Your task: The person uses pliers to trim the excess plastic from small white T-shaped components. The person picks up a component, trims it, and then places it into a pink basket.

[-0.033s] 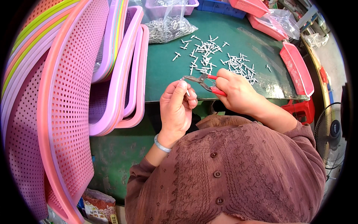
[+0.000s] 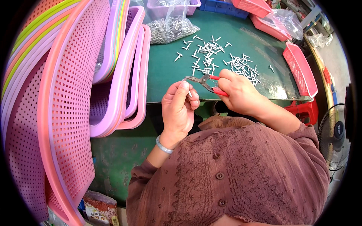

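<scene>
My left hand [image 2: 178, 109] pinches a small silvery metal T-shaped piece [image 2: 189, 93] between thumb and fingers; part of it is hidden by the fingertips. Red-handled pliers [image 2: 204, 80] are gripped in my right hand [image 2: 241, 92], their jaws pointing left. The jaw tips meet the fingertips of my left hand, close to the metal piece; whether they bite on it is too small to tell. Beyond both hands, many similar T-shaped metal pieces [image 2: 208, 52] lie scattered in two loose heaps on the green tabletop [image 2: 166, 67].
Stacked pink and purple perforated baskets [image 2: 71, 75] crowd the left side. A clear bag of metal links [image 2: 173, 28] sits at the back. Red-pink baskets [image 2: 300, 69] line the right edge, with a fan [image 2: 335, 132] beyond and a red plastic stool [image 2: 305, 111] below.
</scene>
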Demonstrator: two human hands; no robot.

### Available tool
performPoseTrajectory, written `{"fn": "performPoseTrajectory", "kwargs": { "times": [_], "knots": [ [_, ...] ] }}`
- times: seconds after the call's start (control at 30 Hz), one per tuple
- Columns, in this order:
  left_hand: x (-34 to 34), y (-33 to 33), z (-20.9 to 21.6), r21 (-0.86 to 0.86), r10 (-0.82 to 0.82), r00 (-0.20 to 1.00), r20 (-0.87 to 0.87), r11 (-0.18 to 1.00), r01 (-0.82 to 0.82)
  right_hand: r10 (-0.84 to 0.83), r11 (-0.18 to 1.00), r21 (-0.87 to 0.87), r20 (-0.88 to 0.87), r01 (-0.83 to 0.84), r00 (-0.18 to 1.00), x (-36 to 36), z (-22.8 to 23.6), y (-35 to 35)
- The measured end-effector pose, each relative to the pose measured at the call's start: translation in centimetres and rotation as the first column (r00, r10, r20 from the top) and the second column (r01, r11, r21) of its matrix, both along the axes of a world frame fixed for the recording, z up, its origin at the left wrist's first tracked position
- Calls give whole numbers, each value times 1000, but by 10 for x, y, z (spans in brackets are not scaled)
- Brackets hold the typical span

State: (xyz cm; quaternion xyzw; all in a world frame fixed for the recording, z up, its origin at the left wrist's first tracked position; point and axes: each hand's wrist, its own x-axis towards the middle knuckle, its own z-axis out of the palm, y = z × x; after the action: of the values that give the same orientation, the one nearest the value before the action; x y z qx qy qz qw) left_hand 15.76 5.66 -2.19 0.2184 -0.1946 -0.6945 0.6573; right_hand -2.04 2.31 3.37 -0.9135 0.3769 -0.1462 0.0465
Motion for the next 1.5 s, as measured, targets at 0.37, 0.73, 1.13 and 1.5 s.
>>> {"fn": "performPoseTrajectory", "kwargs": {
  "times": [0.37, 0.73, 1.13, 1.5],
  "knots": [
    [-4, -3, 0, 58, 16, 1000, -14, 998, -15, -24, 993, -118, -65, 16, 998, 0, -6, -5],
    [-7, -6, 0, 96, 37, 999, -35, 995, -33, -5, 994, 110, 22, 3, 1000, -4, -5, -10],
    [-7, -9, 1, 68, 81, 996, -22, 995, -80, 13, 961, 268, 206, -69, 979, -14, -3, -13],
    [-13, -8, 1, -5, 191, 973, 129, 981, -192, 35, 983, 169, 192, -68, 981, -11, -5, -10]
  ]
}}
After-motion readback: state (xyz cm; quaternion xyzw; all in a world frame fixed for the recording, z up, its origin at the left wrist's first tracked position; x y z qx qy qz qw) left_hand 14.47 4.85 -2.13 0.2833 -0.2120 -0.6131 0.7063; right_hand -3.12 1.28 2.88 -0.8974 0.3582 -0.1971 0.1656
